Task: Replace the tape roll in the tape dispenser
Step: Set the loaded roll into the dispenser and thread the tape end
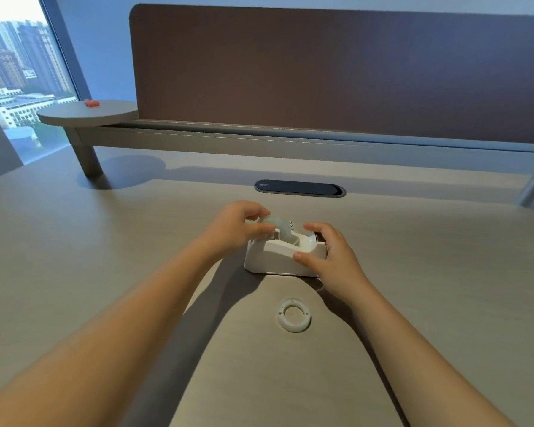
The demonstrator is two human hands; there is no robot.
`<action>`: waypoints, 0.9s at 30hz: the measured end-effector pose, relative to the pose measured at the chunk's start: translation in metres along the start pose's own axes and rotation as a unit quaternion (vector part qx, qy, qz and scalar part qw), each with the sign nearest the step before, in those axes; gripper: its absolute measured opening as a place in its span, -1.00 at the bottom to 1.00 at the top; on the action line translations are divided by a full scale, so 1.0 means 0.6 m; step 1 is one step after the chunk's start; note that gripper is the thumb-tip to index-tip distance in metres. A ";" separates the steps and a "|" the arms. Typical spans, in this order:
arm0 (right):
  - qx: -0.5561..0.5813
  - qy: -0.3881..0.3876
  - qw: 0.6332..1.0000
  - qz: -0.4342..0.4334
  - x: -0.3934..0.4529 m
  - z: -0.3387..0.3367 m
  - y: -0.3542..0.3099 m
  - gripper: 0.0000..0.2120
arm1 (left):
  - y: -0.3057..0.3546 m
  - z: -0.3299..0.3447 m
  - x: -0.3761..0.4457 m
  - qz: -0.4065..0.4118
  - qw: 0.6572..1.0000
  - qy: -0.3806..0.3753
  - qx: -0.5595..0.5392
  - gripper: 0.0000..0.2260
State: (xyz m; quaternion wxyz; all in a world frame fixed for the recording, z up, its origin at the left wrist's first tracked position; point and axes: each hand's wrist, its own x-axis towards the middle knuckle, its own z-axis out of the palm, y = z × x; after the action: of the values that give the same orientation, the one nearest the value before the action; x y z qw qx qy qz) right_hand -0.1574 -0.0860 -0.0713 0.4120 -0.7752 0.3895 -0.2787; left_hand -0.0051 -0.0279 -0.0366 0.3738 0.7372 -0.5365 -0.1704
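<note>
The left hand (235, 224) covers part of the tape roll (279, 226). The right hand (330, 257) hides the dispenser's (275, 257) right end. Both forearms are cut off at the bottom edge.

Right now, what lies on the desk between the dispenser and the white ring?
Nothing lies there. In the head view, the stretch of desk between the dispenser and the ring is bare, crossed only by shadow.
</note>
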 end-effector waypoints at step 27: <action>-0.004 -0.013 1.000 -0.007 0.012 -0.008 -0.020 -0.65 | -0.026 0.011 -0.013 -0.075 0.960 -0.037 -0.269 -0.67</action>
State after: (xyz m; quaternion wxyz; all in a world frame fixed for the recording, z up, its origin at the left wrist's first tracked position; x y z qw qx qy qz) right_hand -0.1531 -0.0897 -0.0579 0.4121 -0.7831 0.3796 -0.2699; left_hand -0.0017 -0.0210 -0.0535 0.5240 0.6409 -0.4274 -0.3633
